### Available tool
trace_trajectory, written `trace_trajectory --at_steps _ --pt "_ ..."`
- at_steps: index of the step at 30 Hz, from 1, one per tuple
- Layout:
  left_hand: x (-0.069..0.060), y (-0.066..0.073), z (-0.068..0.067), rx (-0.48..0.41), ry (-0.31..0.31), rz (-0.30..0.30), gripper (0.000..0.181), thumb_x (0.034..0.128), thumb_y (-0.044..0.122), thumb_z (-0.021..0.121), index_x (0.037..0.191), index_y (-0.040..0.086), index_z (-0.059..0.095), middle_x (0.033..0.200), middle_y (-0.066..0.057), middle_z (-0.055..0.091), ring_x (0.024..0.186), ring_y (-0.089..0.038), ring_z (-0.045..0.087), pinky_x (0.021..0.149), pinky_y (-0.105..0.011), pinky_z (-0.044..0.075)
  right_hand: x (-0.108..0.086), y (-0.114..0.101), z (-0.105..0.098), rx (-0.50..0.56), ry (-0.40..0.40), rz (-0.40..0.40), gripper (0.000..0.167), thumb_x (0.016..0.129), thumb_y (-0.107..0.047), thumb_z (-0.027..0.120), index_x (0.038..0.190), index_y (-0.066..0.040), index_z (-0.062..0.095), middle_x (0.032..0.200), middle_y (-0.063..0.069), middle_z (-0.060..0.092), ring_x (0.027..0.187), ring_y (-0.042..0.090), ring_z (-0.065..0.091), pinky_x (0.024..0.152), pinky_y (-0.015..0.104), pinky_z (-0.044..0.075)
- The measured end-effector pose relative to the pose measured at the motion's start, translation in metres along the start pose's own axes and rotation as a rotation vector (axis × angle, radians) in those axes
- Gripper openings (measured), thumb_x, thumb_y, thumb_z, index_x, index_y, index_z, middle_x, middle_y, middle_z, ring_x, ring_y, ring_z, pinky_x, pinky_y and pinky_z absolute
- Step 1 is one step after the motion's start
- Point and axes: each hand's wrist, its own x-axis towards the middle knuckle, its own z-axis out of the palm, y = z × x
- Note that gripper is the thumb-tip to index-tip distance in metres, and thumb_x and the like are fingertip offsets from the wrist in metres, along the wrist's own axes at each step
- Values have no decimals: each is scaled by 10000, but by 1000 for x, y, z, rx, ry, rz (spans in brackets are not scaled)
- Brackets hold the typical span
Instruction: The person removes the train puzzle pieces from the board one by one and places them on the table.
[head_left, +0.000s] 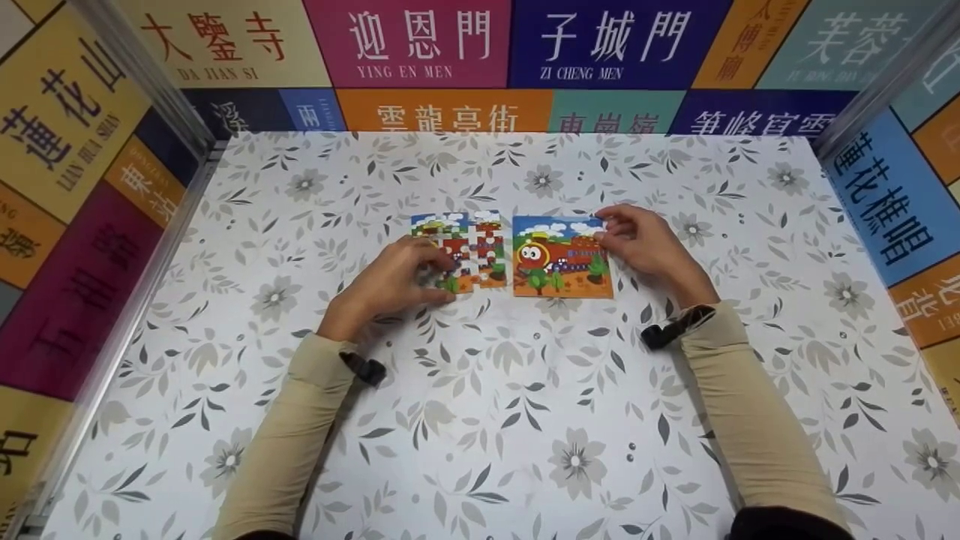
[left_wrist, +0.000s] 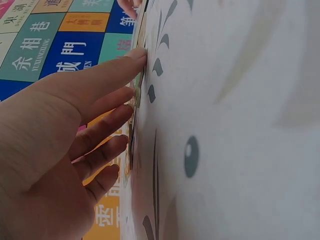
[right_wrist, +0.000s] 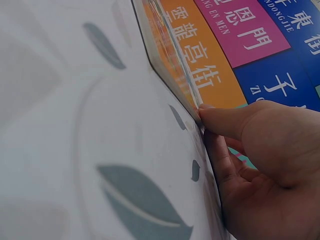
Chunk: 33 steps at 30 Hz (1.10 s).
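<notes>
Jigsaw pieces [head_left: 489,251] with a train picture lie in a partly joined block left of centre in the head view, with gaps between some of them. Over the block's left side, my left hand [head_left: 397,276] rests with loosely bent fingers, partly hiding it. In the left wrist view, the fingertips [left_wrist: 125,111] touch the thin edge of the pieces. Beside them lies a square train picture board [head_left: 562,259]. My right hand [head_left: 641,240] holds its upper right corner between thumb and index finger. The right wrist view shows the thumb against the board's thick edge [right_wrist: 172,82].
A white tablecloth [head_left: 480,420] with grey leaves and flowers covers the table. Colourful panels [head_left: 420,45] with Chinese lettering stand along the back and both sides. Dark straps [head_left: 365,367] sit at both wrists.
</notes>
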Motion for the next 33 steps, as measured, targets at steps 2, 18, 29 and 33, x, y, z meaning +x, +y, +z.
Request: trace_trajectory --at_steps 2,18,29,33 --pt "0 0 -1 -7 2 5 389 879 308 926 1215 155 805 1187 -10 736 1123 -224 637 1009 -433 522 -1 -1 0 -5 1 -4 445 1071 -243 705 1486 -104 631 1305 185 665 1208 320 684 1055 397 523" --pt "6 10 1 25 14 -2 372 939 365 869 1236 157 788 1195 -24 706 1120 -226 625 1007 -451 521 0 -2 0 15 -4 6 443 1068 -221 706 1490 -114 628 1317 173 659 1216 309 678 1070 418 531" --pt "38 38 21 28 68 179 284 993 252 810 1221 83 801 1183 -111 771 1136 -325 676 1044 -482 507 0 1 0 4 -7 7 448 1067 -218 707 1493 -113 621 1303 173 660 1211 310 677 1087 448 527" --pt "48 49 32 29 45 215 262 990 226 807 1206 77 806 1169 -106 777 1117 -317 674 1023 -466 516 0 1 0 -13 -7 -7 447 1070 -233 705 1489 -100 623 1299 189 662 1206 332 683 1089 453 535"
